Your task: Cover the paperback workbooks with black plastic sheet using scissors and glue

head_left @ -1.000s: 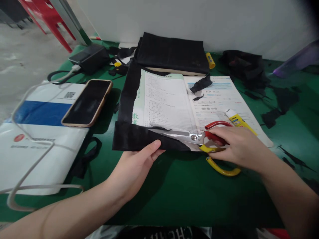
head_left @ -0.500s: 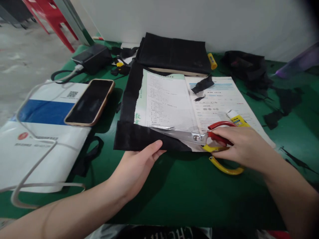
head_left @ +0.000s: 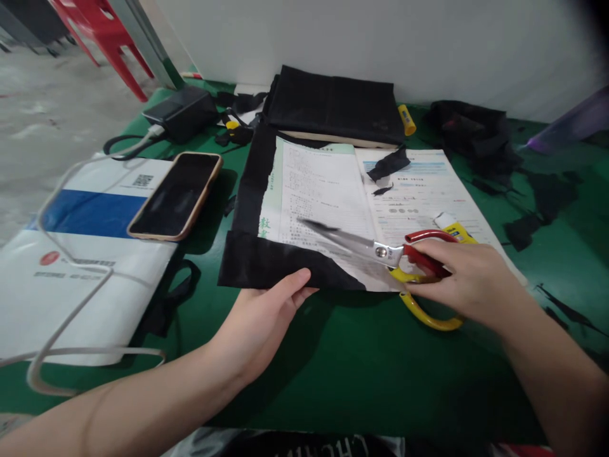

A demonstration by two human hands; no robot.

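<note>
An open book (head_left: 323, 190) lies on the green table, with black cloth (head_left: 276, 260) folded over the lower edge of its left page. My left hand (head_left: 271, 317) pinches that folded strip at the book's near edge, thumb on top and fingers underneath. In my right hand (head_left: 471, 279) are scissors (head_left: 380, 252) with one red and one yellow handle. Their blades point left over the left page, above the cloth fold; the lower blade is blurred. Black cloth scraps (head_left: 389, 164) rest on the book's upper middle. A yellow glue tube (head_left: 454, 228) lies on the right page, beside my right hand.
Behind the book lies a black-covered book (head_left: 337, 105) with a yellow cap (head_left: 406, 120) beside it. Left are a phone (head_left: 176, 197), a white-and-blue bag (head_left: 71, 285), a black adapter (head_left: 181, 114) and a pale cable (head_left: 71, 317). More black cloth (head_left: 471, 133) is heaped at right.
The scissors have drawn slightly right, and their blades have come out from the cloth fold to show above it. My left hand keeps its hold on the cloth.
</note>
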